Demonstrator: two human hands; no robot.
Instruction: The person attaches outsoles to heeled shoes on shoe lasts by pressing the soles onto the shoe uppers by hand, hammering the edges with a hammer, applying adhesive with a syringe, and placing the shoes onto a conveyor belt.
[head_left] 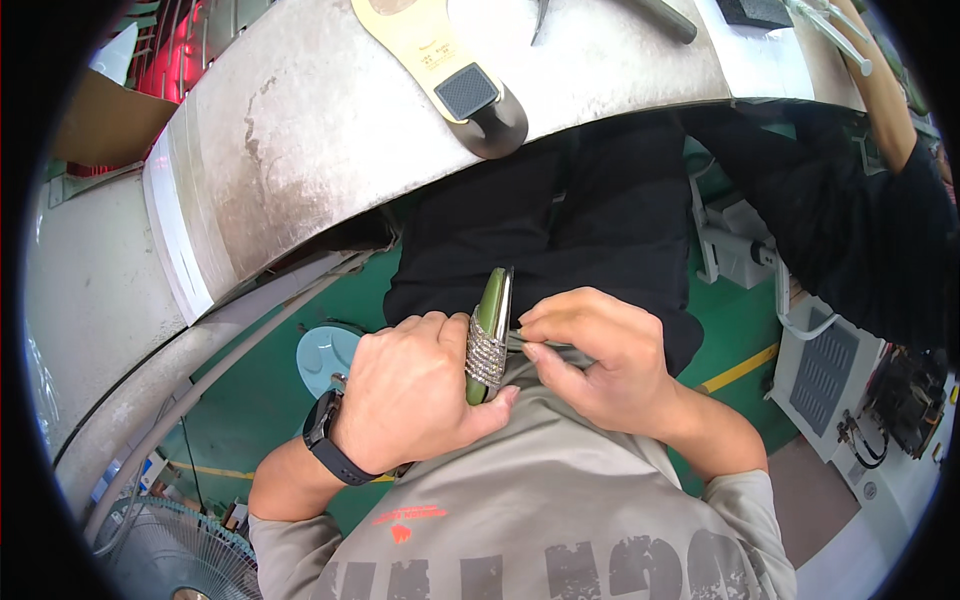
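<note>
My left hand (405,390), with a black watch on the wrist, grips a narrow green shoe part (492,300) in front of my lap. Bands of sparkling stones (486,352) cross it, and its tapered end points away from me. The thumb presses along its near end. Close by on the right, my right hand (610,350) has thumb and forefinger pinched together beside the stones. A thin greyish strip shows at those fingertips, but I cannot make out what it is.
On the worn pale bench (330,110) ahead lies a shoe (430,60) with its yellow sole up. A tool handle (665,18) rests farther right. Another person's arm (885,90) reaches in at the right. A fan (175,550) stands low left, near a light-blue round seat (325,360).
</note>
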